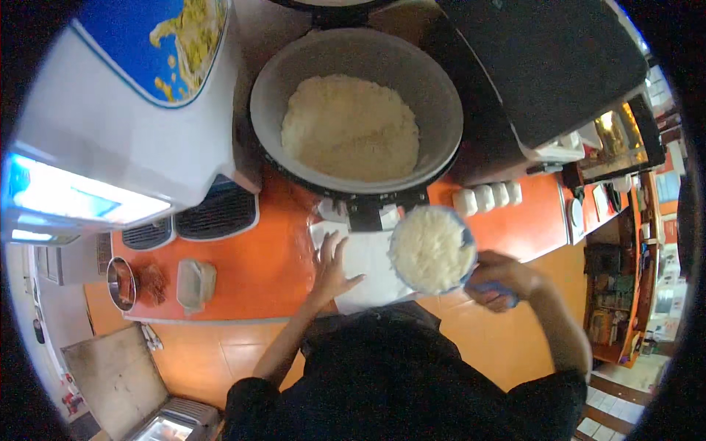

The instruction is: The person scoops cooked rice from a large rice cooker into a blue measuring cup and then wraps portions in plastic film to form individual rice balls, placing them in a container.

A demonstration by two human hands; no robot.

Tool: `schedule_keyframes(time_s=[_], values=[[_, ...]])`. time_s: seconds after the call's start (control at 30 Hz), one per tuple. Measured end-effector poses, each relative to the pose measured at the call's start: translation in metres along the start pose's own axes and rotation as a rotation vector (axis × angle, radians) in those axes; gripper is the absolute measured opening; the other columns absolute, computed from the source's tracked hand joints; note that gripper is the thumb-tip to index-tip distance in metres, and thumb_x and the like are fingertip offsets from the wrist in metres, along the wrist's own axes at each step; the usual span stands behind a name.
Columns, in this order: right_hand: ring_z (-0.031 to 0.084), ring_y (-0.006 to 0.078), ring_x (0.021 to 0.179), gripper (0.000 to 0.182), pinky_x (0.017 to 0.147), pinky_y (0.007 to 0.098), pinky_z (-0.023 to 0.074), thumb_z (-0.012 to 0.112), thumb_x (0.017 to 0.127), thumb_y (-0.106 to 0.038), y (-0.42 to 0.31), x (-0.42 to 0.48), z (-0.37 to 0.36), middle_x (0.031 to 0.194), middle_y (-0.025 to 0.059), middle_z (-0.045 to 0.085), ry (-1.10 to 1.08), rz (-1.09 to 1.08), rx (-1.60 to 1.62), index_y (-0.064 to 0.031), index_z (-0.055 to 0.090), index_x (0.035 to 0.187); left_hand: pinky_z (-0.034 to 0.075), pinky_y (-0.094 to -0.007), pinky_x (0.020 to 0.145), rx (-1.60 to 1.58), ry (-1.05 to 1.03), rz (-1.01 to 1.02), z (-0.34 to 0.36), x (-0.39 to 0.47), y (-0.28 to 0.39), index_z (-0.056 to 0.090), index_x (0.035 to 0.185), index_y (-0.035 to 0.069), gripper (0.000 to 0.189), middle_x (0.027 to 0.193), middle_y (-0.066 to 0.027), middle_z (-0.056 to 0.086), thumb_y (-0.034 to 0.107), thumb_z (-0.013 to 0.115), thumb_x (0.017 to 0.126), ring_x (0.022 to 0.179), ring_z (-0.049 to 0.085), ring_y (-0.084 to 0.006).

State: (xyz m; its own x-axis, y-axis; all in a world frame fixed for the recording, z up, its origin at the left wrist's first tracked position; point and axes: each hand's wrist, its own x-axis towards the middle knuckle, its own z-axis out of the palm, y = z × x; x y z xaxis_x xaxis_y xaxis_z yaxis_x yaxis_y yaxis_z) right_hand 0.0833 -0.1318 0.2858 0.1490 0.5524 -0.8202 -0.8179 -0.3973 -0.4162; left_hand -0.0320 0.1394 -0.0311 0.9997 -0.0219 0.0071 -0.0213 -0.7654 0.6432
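My right hand point(496, 281) grips the blue handle of a round scoop or cup point(469, 242), which is heaped with white cooked rice point(433, 248). Beneath the scoop, partly covered by it, lies a sheet of white paper point(367, 259) at the counter's front edge. My left hand point(332, 273) is at the paper's left side with its fingers spread and nothing gripped. Just beyond both hands stands a large rice cooker with its lid up. Its grey inner pot point(270, 105) has a broad mass of rice point(353, 129) in the bottom.
A white drink dispenser point(138, 149) with dark drip trays point(218, 212) stands left on the orange counter point(265, 275). Near it are a clear plastic container point(196, 284) and a metal bowl point(122, 284). At right, several small white objects point(485, 197) sit beside a dark-topped appliance point(551, 66).
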Motion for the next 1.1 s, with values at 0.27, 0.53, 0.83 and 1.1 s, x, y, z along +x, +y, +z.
schedule_keyframes(time_s=[0.27, 0.53, 0.83, 1.1], values=[[0.053, 0.0093, 0.055, 0.022, 0.049, 0.0254, 0.0465, 0.061, 0.093, -0.016, 0.171, 0.220, -0.072, 0.071, 0.0053, 0.058, 0.270, -0.079, -0.026, 0.0034, 0.059, 0.103, 0.013, -0.0622, 0.114, -0.112, -0.099, 0.136, 0.026, 0.000, -0.039, 0.013, 0.153, 0.010, 0.138, 0.159, -0.0152, 0.008, 0.057, 0.088, 0.047, 0.147, 0.006, -0.0358], [0.062, 0.0231, 0.059, 0.070, 0.050, 0.0374, 0.0534, 0.059, 0.079, -0.005, 0.173, 0.282, 0.008, 0.083, 0.0156, 0.061, 1.298, -0.489, -1.616, -0.0035, 0.034, 0.145, 0.007, -0.0574, 0.117, -0.068, -0.095, 0.218, 0.028, 0.003, -0.063, 0.011, 0.153, 0.007, 0.146, 0.159, -0.0159, 0.011, 0.057, 0.090, 0.039, 0.147, 0.008, -0.0355], [0.064, 0.0390, 0.067, 0.062, 0.059, 0.0479, 0.0526, 0.064, 0.084, -0.022, 0.174, 0.279, 0.061, 0.082, 0.0171, 0.060, 1.244, -0.604, -1.123, -0.0258, 0.042, 0.142, 0.000, -0.0624, 0.114, 0.172, -0.171, 0.029, 0.016, -0.002, -0.041, 0.009, 0.154, 0.014, 0.156, 0.161, -0.0037, 0.009, 0.061, 0.088, 0.028, 0.148, 0.010, -0.0262], [0.066, 0.0412, 0.081, 0.043, 0.068, 0.0508, 0.0522, 0.064, 0.087, -0.035, 0.164, 0.287, 0.030, 0.096, 0.0179, 0.068, 1.197, -0.615, -0.895, -0.0237, 0.056, 0.128, -0.003, -0.0607, 0.115, 0.230, -0.206, -0.026, 0.010, 0.000, -0.028, 0.011, 0.153, 0.009, 0.157, 0.160, -0.0074, 0.011, 0.061, 0.088, 0.027, 0.148, 0.013, -0.0277]])
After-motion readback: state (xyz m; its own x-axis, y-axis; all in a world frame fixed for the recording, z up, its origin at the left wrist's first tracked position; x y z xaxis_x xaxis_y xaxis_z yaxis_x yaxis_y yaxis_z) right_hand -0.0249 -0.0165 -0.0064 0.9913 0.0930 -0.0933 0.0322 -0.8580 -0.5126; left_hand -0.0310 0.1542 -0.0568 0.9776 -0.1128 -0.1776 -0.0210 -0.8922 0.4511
